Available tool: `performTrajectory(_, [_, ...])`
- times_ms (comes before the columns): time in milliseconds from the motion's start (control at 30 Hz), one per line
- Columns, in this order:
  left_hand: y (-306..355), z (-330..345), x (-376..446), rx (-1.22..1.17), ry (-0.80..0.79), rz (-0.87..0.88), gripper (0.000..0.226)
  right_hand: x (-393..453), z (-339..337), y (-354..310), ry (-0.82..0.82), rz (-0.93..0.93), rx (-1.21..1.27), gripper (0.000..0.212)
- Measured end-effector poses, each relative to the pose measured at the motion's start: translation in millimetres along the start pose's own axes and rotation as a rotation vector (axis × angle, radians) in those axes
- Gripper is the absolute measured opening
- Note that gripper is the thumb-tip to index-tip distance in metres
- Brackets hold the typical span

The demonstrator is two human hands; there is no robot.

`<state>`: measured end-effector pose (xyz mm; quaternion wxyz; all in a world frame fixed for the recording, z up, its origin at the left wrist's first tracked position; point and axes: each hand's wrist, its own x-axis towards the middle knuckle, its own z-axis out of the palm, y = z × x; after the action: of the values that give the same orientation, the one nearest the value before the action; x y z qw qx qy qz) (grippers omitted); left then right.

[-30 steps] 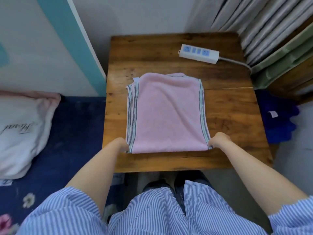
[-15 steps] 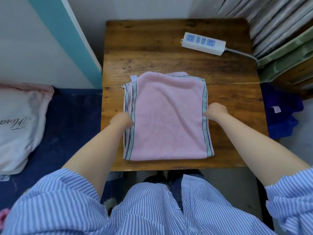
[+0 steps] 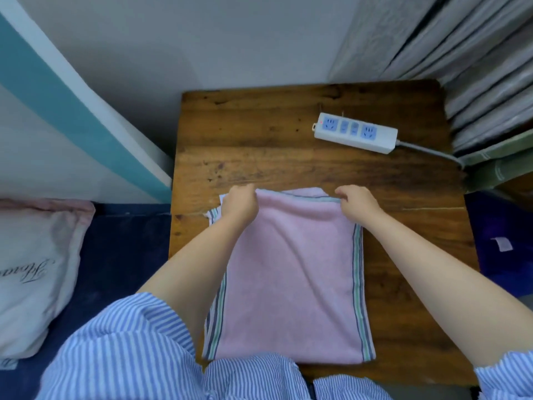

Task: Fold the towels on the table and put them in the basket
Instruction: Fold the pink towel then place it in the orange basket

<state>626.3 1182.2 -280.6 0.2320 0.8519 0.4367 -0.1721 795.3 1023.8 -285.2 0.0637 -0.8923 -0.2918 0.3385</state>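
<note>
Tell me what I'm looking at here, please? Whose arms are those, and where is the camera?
There is no machine here, only a person. The camera sits on the person's head and looks down, so you see their own two arms reaching forward, and their blue striped shirt at the bottom. This is the only view.

In front of them is a wooden table. On it lies a pink towel with striped edges, already folded into layers. The left hand and the right hand are at the towel's far edge, one at each corner, fingers curled on the cloth.

Also on the table is a white power strip with its cord running off to the right. A pillow lies to the left, off the table. I cannot see a basket in this picture.
</note>
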Motion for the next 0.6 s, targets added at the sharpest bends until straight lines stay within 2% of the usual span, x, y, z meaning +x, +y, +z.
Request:
performTrajectory(100, [5, 4, 18, -0.021, -0.004, 0.103, 0.025, 9, 0, 3, -0.11, -0.019, -0.12, 0.049])
performTrajectory(233, [15, 11, 29, 0.11, -0.054, 0.113, 0.03, 13, 3, 9, -0.156, -0.053, -0.14, 0.045])
performTrajectory(433, [13, 19, 23, 0.27, -0.21, 0.2, 0.037, 7, -19, 12, -0.29, -0.15, -0.216, 0.024])
performTrajectory(600, [-3, 24, 11, 0.299, -0.231, 0.174, 0.04, -2, -36, 20, -0.356, -0.178, -0.328, 0.014])
